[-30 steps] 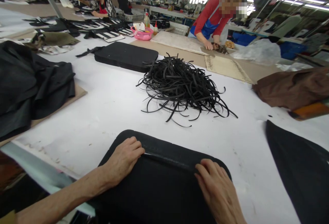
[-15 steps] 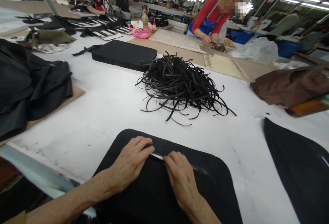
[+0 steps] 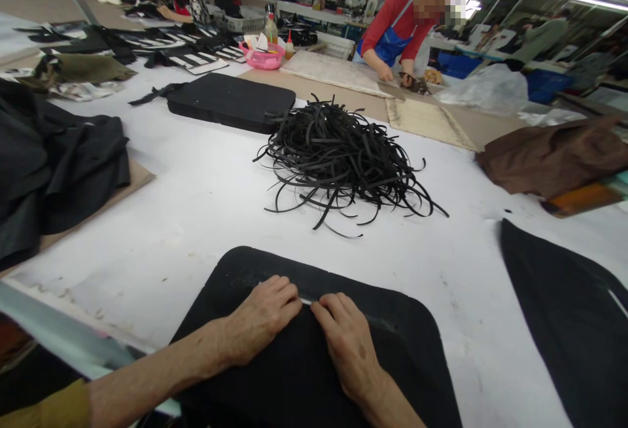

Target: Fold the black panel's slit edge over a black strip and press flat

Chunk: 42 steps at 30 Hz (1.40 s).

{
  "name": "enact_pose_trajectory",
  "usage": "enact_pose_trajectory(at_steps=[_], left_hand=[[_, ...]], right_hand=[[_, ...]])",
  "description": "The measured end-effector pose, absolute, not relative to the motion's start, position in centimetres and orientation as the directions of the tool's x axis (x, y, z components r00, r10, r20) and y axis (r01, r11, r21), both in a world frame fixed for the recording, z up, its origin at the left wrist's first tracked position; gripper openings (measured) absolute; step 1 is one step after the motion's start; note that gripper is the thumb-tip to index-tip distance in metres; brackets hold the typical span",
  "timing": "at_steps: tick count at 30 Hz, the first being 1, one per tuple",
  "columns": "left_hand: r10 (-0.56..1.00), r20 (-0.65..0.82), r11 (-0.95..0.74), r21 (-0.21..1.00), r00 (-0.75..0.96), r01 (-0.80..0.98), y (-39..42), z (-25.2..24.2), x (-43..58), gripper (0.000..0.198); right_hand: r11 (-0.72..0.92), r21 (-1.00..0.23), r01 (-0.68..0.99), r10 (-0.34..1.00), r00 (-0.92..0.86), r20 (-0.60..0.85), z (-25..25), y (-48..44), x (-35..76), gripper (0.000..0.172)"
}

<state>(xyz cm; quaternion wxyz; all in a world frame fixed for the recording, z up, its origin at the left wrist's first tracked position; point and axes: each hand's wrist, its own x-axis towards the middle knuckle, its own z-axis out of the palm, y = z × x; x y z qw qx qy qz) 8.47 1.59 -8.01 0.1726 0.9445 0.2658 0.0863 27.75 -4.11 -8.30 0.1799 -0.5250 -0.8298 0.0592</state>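
In front of me lies a black panel (image 3: 407, 362) with rounded corners, probably fabric, its near part dark and running out of view. A thin white strip or edge (image 3: 307, 302) shows across it, between my hands. My left hand (image 3: 267, 317) rests on the panel, fingers curled and pressed together at the strip's left end. At the right end my right hand (image 3: 343, 333) is closed the same way, thumb side toward the left. Both hands pinch at this line on the panel; the fingertips' exact hold is hidden. A faint crease continues right of my right hand.
Beyond the panel is a heap of narrow black strips (image 3: 338, 153), beside a stack of black panels (image 3: 230, 101). Dark cloth (image 3: 63, 160) lies left, another black piece (image 3: 554, 310) right, brown cloth (image 3: 554, 156) behind it. A pink basket (image 3: 263, 57) and a co-worker (image 3: 387, 29) are across the table.
My left hand has slid slightly right and toward me, closer to my right hand. Less of the white strip shows between them. The camera view has shifted slightly.
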Motion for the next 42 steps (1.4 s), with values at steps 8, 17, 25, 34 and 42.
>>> enact_pose_trajectory(at_steps=[8,17,25,34,42], left_hand=[[0.469,-0.023,-0.819,0.362,0.883,0.444,1.4,-7.4,8.7,0.027],[0.352,-0.023,-0.917,0.194,0.936,0.350,1.3,-6.5,8.5,0.032],[0.323,0.029,-0.934,0.169,0.946,0.314,1.7,-6.6,6.2,0.036],[0.318,0.075,-0.941,0.143,0.945,0.306,2.1,-6.1,3.5,0.040],[0.334,0.125,-0.942,0.024,0.934,0.333,1.7,-8.7,1.2,0.050]], right_hand=[[0.486,-0.239,0.841,0.873,-0.451,0.188,-7.7,-4.0,27.8,0.018],[0.538,-0.198,0.819,0.843,-0.526,0.112,-7.4,-4.4,27.9,0.024],[0.616,-0.157,0.772,0.787,-0.600,0.142,-6.9,-4.8,29.3,0.027],[0.599,-0.075,0.797,0.800,-0.591,0.099,-6.0,-6.6,33.4,0.028],[0.553,0.047,0.832,0.826,-0.554,0.101,-6.8,-8.4,36.5,0.033]])
